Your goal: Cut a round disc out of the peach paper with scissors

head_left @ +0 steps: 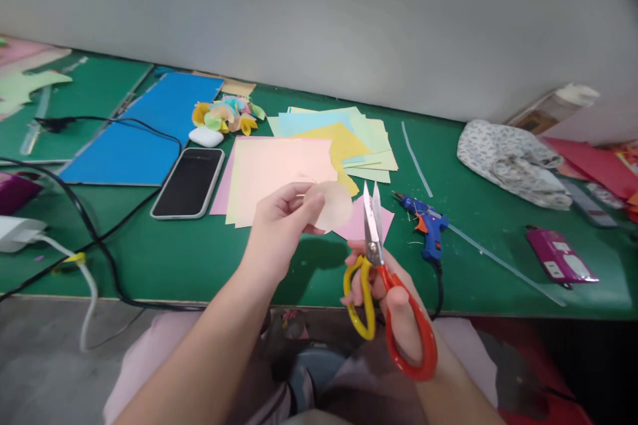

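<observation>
Pinched between the thumb and fingers of my left hand (282,222) is a round, cream-coloured paper disc (337,206), raised above the table. My right hand (399,292) grips a pair of scissors (373,239) with one yellow and one red-orange handle. Their blades point up and away from me, slightly parted, and stand just right of the disc without touching it. Behind the disc lie pale pink and cream sheets of paper (279,172). A pink paper scrap (386,218) rests on the table behind the blades.
A phone (188,182), a white case (206,137) and paper flowers (229,113) lie left, near a blue folder (144,129) and black cables. Rightward are a blue glue gun (426,222), glue sticks (503,265), a cloth pouch (503,159) and a purple socket box (558,255).
</observation>
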Demonstrator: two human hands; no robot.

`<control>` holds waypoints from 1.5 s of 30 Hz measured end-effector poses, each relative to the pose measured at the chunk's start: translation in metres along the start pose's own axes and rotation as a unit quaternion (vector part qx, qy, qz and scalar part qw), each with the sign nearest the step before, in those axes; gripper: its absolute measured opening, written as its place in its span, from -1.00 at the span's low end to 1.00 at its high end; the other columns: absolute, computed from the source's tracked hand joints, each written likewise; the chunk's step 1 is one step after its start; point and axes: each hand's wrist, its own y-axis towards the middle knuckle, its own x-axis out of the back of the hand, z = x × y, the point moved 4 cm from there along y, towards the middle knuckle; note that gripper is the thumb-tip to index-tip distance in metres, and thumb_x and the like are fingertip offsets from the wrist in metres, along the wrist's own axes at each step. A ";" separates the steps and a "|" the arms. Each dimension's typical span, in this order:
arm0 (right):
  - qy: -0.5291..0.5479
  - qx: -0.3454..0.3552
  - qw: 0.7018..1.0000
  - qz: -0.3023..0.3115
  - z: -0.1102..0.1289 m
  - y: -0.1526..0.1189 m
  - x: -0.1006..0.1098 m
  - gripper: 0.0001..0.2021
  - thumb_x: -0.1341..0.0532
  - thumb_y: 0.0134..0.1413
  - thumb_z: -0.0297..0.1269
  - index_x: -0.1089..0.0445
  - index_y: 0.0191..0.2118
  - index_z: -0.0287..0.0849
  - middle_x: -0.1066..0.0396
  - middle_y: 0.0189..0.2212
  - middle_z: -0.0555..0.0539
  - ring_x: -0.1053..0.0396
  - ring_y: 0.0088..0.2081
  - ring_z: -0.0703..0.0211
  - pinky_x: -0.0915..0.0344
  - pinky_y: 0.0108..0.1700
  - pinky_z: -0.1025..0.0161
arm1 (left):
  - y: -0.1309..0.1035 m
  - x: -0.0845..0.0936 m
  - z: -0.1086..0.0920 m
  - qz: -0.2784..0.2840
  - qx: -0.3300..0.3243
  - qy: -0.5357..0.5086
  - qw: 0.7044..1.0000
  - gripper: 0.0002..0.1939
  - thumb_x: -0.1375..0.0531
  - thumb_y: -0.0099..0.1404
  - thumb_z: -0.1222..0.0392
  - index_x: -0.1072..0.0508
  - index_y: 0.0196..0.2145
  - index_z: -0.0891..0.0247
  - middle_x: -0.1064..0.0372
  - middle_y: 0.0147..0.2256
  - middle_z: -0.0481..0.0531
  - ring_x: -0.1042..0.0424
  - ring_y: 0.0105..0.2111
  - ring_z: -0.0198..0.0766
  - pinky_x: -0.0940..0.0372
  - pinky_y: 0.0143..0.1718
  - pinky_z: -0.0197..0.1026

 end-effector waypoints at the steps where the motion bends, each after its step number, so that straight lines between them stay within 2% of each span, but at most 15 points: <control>1: 0.010 0.006 1.000 -0.014 0.000 0.001 0.002 -0.35 -0.38 0.13 0.43 -0.60 0.13 0.05 -0.44 -0.16 -0.03 -0.34 -0.50 0.35 -0.59 -0.39 0.30 | 0.001 -0.001 0.008 -0.002 0.043 -0.046 0.998 -0.76 -0.55 0.08 0.17 -0.67 -0.32 0.27 -0.53 -0.47 -0.08 -0.50 -0.49 -0.34 -0.47 -0.49 -0.36; 2: 0.018 0.015 0.999 -0.025 0.001 0.003 0.005 -0.39 -0.36 0.18 0.40 -0.61 0.09 0.03 -0.44 -0.24 0.01 -0.29 -0.56 0.40 -0.52 -0.50 0.38 | 0.002 -0.003 0.016 -0.008 0.093 -0.093 0.991 -0.74 -0.56 0.06 0.21 -0.67 -0.30 0.29 -0.57 -0.44 -0.04 -0.52 -0.47 -0.32 -0.49 -0.46 -0.34; 4: 0.029 0.048 0.998 -0.035 0.002 0.007 0.011 -0.49 -0.35 0.28 0.32 -0.60 0.05 0.01 -0.42 -0.35 0.05 -0.28 -0.61 0.42 -0.46 -0.57 0.44 | 0.003 -0.006 0.026 -0.024 0.130 -0.115 0.985 -0.82 -0.49 0.13 0.31 -0.66 -0.28 0.32 -0.61 -0.39 0.01 -0.55 -0.47 -0.32 -0.51 -0.44 -0.33; 6: 0.026 0.070 0.995 -0.060 0.003 0.010 0.019 -0.54 -0.33 0.35 0.25 -0.60 0.04 -0.02 -0.43 -0.36 0.05 -0.30 -0.60 0.41 -0.49 -0.54 0.44 | 0.004 -0.009 0.033 -0.041 0.160 -0.131 0.978 -0.87 -0.36 0.21 0.41 -0.64 -0.25 0.33 -0.63 -0.35 0.05 -0.58 -0.45 -0.31 -0.51 -0.42 -0.34; 9: 0.021 0.086 0.992 -0.089 0.001 0.014 0.029 -0.56 -0.34 0.36 0.20 -0.60 0.05 -0.06 -0.45 -0.30 0.01 -0.32 -0.58 0.38 -0.54 -0.53 0.36 | 0.006 -0.011 0.041 -0.064 0.197 -0.167 0.964 -0.74 -0.21 0.30 0.50 -0.61 -0.13 0.33 -0.66 -0.25 0.11 -0.64 -0.35 -0.27 -0.58 -0.30 -0.28; 15: 0.021 0.089 0.991 -0.099 -0.004 0.016 0.035 -0.55 -0.33 0.37 0.20 -0.60 0.04 -0.08 -0.49 -0.22 -0.03 -0.32 -0.58 0.39 -0.54 -0.54 0.35 | 0.005 -0.012 0.043 -0.092 0.239 -0.233 0.938 -0.64 -0.17 0.38 0.43 -0.51 0.11 0.40 -0.68 -0.20 0.23 -0.70 -0.21 -0.09 -0.64 -0.10 -0.06; 18: 0.007 0.079 0.992 -0.100 -0.002 0.017 0.031 -0.54 -0.34 0.34 0.23 -0.58 0.03 -0.08 -0.46 -0.25 -0.01 -0.32 -0.58 0.37 -0.56 -0.54 0.31 | 0.004 -0.013 0.040 -0.102 0.231 -0.256 0.933 -0.62 -0.18 0.36 0.41 -0.51 0.11 0.35 -0.68 -0.20 0.23 -0.71 -0.21 -0.06 -0.63 -0.07 -0.02; 23: -0.050 0.095 0.988 -0.110 0.001 0.017 0.026 -0.54 -0.38 0.29 0.24 -0.56 0.01 -0.04 -0.44 -0.25 0.02 -0.30 -0.59 0.41 -0.46 -0.55 0.36 | 0.003 -0.012 0.042 -0.113 0.225 -0.284 0.925 -0.76 -0.12 0.45 0.23 -0.52 -0.03 0.28 -0.67 -0.19 0.24 -0.71 -0.18 0.00 -0.61 0.03 0.14; 27: -0.121 0.115 0.979 -0.115 -0.004 0.015 0.029 -0.54 -0.39 0.27 0.22 -0.54 0.07 0.02 -0.45 -0.22 0.01 -0.34 -0.53 0.33 -0.44 -0.51 0.33 | 0.003 -0.011 0.044 -0.103 0.217 -0.295 0.925 -0.78 -0.11 0.49 0.16 -0.52 -0.08 0.27 -0.67 -0.13 0.26 -0.71 -0.11 0.01 -0.61 0.04 0.15; 30: -0.184 0.134 0.968 -0.107 -0.008 0.012 0.032 -0.63 -0.34 0.37 0.13 -0.54 0.13 0.07 -0.50 -0.12 -0.04 -0.32 -0.50 0.30 -0.43 -0.46 0.29 | 0.003 -0.010 0.043 -0.097 0.207 -0.291 0.929 -0.78 -0.13 0.50 0.19 -0.54 -0.04 0.28 -0.68 -0.14 0.24 -0.71 -0.14 -0.03 -0.62 -0.03 0.06; 33: -0.223 0.146 0.959 -0.096 -0.009 0.011 0.030 -0.67 -0.31 0.42 0.06 -0.52 0.16 0.09 -0.53 -0.06 -0.06 -0.33 -0.48 0.27 -0.43 -0.42 0.26 | 0.004 -0.012 0.040 -0.086 0.188 -0.275 0.939 -0.72 -0.19 0.43 0.37 -0.55 0.05 0.27 -0.69 -0.17 0.17 -0.70 -0.22 -0.16 -0.60 -0.06 -0.09; 36: -0.222 0.153 0.959 -0.091 -0.010 0.011 0.025 -0.61 -0.29 0.42 0.12 -0.50 0.18 0.05 -0.51 -0.05 -0.08 -0.30 -0.50 0.28 -0.41 -0.41 0.24 | 0.005 -0.013 0.038 -0.066 0.158 -0.249 0.953 -0.62 -0.23 0.34 0.49 -0.58 0.06 0.26 -0.70 -0.19 0.11 -0.67 -0.26 -0.25 -0.56 -0.04 -0.19; 41: -0.198 0.142 0.966 -0.087 -0.014 0.013 0.018 -0.40 -0.29 0.29 0.34 -0.49 0.20 0.00 -0.46 -0.05 -0.11 -0.28 -0.50 0.27 -0.45 -0.41 0.23 | 0.004 -0.012 0.038 -0.039 0.089 -0.193 0.976 -0.88 -0.38 0.29 0.36 -0.64 -0.19 0.28 -0.69 -0.21 0.09 -0.65 -0.20 -0.27 -0.49 -0.07 -0.30; 43: -0.176 0.133 0.972 -0.086 -0.016 0.013 0.018 -0.37 -0.29 0.26 0.38 -0.49 0.21 0.03 -0.44 -0.02 -0.11 -0.36 -0.46 0.25 -0.55 -0.30 0.17 | 0.002 -0.010 0.037 -0.036 0.063 -0.167 0.983 -0.89 -0.47 0.22 0.28 -0.63 -0.30 0.30 -0.64 -0.31 0.02 -0.58 -0.32 -0.35 -0.44 -0.22 -0.39; 45: -0.156 0.128 0.976 -0.084 -0.018 0.013 0.019 -0.34 -0.32 0.21 0.41 -0.49 0.22 0.07 -0.43 -0.01 -0.09 -0.44 -0.41 0.22 -0.60 -0.15 0.10 | 0.000 -0.009 0.034 -0.041 0.044 -0.139 0.988 -0.76 -0.55 0.14 0.22 -0.56 -0.44 0.31 -0.48 -0.51 -0.11 -0.39 -0.52 -0.49 -0.28 -0.45 -0.48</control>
